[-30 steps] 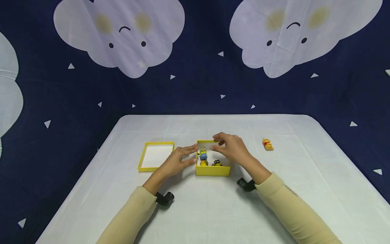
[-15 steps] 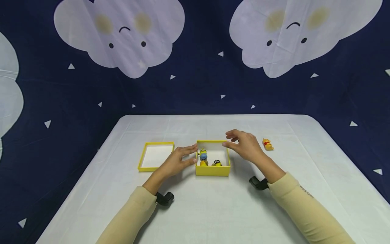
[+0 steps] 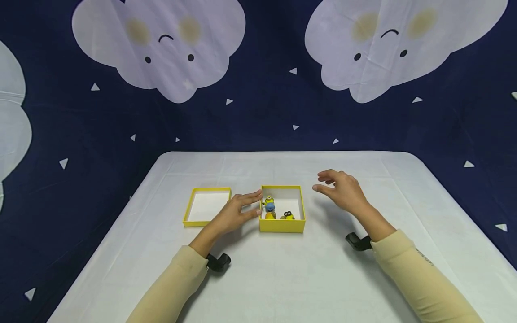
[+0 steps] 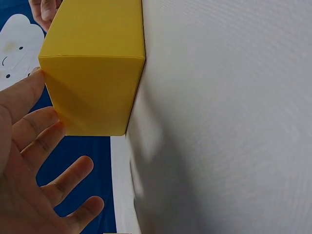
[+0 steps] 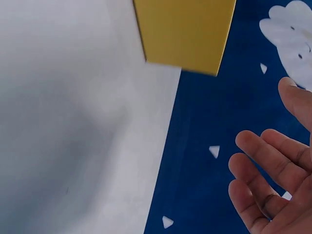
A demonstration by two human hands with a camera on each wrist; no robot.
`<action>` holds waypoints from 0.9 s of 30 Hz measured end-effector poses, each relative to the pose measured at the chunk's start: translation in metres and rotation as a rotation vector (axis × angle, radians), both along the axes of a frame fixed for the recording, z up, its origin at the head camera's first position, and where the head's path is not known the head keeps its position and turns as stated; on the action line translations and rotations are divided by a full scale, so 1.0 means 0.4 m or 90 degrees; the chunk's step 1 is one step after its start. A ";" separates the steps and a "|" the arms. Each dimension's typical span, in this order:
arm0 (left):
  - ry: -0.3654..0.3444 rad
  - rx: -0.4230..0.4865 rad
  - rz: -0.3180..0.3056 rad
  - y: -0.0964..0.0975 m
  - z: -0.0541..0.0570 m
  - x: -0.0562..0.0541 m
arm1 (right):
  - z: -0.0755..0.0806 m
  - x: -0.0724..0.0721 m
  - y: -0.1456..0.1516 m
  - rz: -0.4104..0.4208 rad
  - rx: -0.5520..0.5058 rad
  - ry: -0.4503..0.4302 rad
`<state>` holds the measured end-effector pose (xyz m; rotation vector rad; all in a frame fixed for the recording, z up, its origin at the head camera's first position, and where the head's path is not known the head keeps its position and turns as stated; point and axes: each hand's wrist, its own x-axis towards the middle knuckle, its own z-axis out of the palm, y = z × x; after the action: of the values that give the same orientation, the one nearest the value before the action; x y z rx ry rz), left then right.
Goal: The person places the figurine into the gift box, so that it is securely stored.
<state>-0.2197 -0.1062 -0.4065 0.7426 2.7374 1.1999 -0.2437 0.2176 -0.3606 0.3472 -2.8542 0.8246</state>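
Observation:
My left hand (image 3: 232, 213) touches the left rim of a yellow box (image 3: 282, 226) with its thumb and fingertips, fingers extended. In the left wrist view, those fingers meet the edge of the yellow box wall (image 4: 92, 92). Inside the box is a Minion figure (image 3: 269, 204) in blue, with a yellow-and-brown figure (image 3: 270, 216) below it, partly hidden by the front wall. Another goggled Minion figure (image 3: 288, 216) sits nearer the middle. My right hand (image 3: 343, 190) hovers to the right of the box, fingers loosely bent; the right wrist view shows nothing in the hand (image 5: 278, 180).
A yellow-edged lid (image 3: 196, 224) with a white inside lies left of the box, partly behind my left hand. Everything stands on a white-covered table (image 3: 278, 278). A dark blue cloth (image 3: 258, 125) with clouds hangs behind it.
My right hand has moved from above the box out to the right, and now covers the small orange bear figure seen there earlier. My left hand stays at the box's rim.

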 end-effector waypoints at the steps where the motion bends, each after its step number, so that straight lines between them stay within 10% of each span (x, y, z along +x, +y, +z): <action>1: 0.000 -0.001 0.001 0.000 -0.001 -0.001 | 0.000 -0.001 0.009 -0.004 0.001 0.001; 27: 0.011 0.001 -0.001 0.000 0.005 0.003 | -0.052 -0.037 0.222 -0.069 0.002 -0.056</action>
<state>-0.2186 -0.1062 -0.4045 0.7588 2.7492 1.2020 -0.2583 0.3064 -0.3813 0.1585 -2.9243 0.8349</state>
